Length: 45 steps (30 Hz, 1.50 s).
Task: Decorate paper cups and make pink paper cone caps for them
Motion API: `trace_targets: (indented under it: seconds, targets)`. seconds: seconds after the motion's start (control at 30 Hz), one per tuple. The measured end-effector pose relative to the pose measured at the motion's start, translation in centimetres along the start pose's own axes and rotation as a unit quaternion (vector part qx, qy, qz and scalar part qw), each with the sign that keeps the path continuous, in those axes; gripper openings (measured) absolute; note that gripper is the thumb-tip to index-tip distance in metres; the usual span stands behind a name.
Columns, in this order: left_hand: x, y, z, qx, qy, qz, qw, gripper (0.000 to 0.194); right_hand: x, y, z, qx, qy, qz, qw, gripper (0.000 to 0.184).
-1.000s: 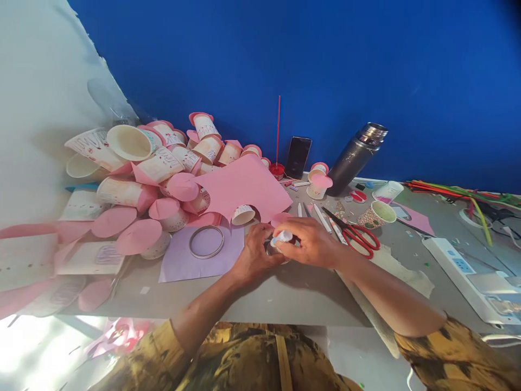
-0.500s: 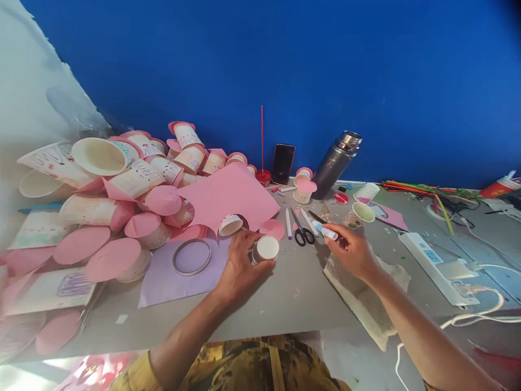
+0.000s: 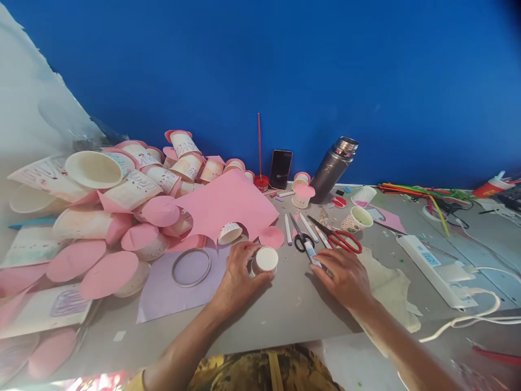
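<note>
My left hand [image 3: 241,277] is curled around the side of a small white paper cup [image 3: 266,259], which stands bottom up on the table. In my right hand [image 3: 344,274] a white glue stick with a blue label [image 3: 311,252] is pinched between thumb and fingers, a short way right of the cup. Just beyond it lie black-handled scissors [image 3: 300,243] and red-handled scissors [image 3: 345,240], with several white markers [image 3: 288,229] among them. A pink paper circle [image 3: 271,237] rests behind the cup.
Paper cups with pink paper parts [image 3: 138,239] are piled at left. Pink paper [image 3: 232,201], lilac paper [image 3: 163,298] and a tape ring [image 3: 191,267] lie nearer. A dark flask [image 3: 330,171] and phone [image 3: 281,168] stand behind; a power strip [image 3: 431,266] lies right.
My right hand has moved left and nearer to me with the glue stick, uncovering the red-handled scissors. My left hand stays on the cup. The view has shifted slightly.
</note>
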State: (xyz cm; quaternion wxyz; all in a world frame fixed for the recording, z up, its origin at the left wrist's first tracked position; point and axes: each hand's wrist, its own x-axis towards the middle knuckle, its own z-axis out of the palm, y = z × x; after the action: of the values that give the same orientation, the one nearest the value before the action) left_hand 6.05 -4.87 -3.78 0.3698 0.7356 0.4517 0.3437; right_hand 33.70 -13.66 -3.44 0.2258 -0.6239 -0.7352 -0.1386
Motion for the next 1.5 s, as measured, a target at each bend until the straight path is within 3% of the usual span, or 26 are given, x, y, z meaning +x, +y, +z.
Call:
trace_targets:
  seconds: [0.1,0.23,0.33,0.5,0.6,0.63,0.7,0.8,0.83,0.9,1.13,1.27,1.5]
  targets:
    - [0.0,0.2,0.0,-0.005,-0.015,-0.001,1.0,0.049,4.3,-1.0,0.6,0.013,-0.06,0.036,0.997,0.027]
    - [0.1,0.8,-0.1,-0.003,-0.029,-0.01,1.0,0.047,10.3,-2.4,3.1,0.015,-0.1,0.035,0.994,0.015]
    - [0.1,1.0,0.0,-0.004,-0.032,-0.009,0.999,0.045,12.4,-3.1,4.5,0.024,-0.11,0.018,0.993,0.016]
    - [-0.3,1.4,-0.8,-0.043,-0.009,-0.032,0.999,0.05,11.2,-3.9,3.0,0.023,-0.034,0.018,0.999,0.027]
    - [-0.3,2.0,-2.1,-0.111,0.023,-0.09,0.989,0.031,9.3,-4.6,1.2,0.034,0.107,-0.058,0.992,0.017]
    - [-0.2,2.3,-2.6,-0.157,0.017,-0.128,0.979,0.023,8.8,-5.0,0.8,0.041,0.159,-0.086,0.983,0.011]
    - [0.1,3.0,-3.6,-0.302,-0.028,-0.221,0.927,0.035,8.1,-5.6,0.1,0.055,0.226,-0.122,0.965,0.009]
    - [0.9,3.9,-4.5,-0.489,-0.092,-0.318,0.807,0.042,7.8,-6.3,-0.2,0.072,0.244,-0.143,0.956,0.017]
    - [1.1,4.1,-4.6,-0.52,-0.098,-0.332,0.781,0.04,7.7,-6.4,-0.2,0.078,0.245,-0.154,0.954,0.02]
    - [1.4,4.3,-4.8,-0.545,-0.097,-0.34,0.76,0.035,7.6,-6.4,-0.2,0.089,0.242,-0.178,0.95,0.024]
    - [1.3,3.4,-4.1,-0.527,-0.104,-0.325,0.778,0.038,5.9,-5.7,0.2,0.141,0.2,-0.214,0.946,0.036]
    - [0.9,3.0,-3.4,-0.466,-0.079,-0.307,0.826,0.036,4.4,-5.6,1.0,0.146,0.164,-0.176,0.96,0.034]
    - [0.5,2.8,-2.9,-0.38,-0.059,-0.298,0.874,0.034,3.3,-5.3,1.5,0.186,0.11,-0.093,0.972,0.034]
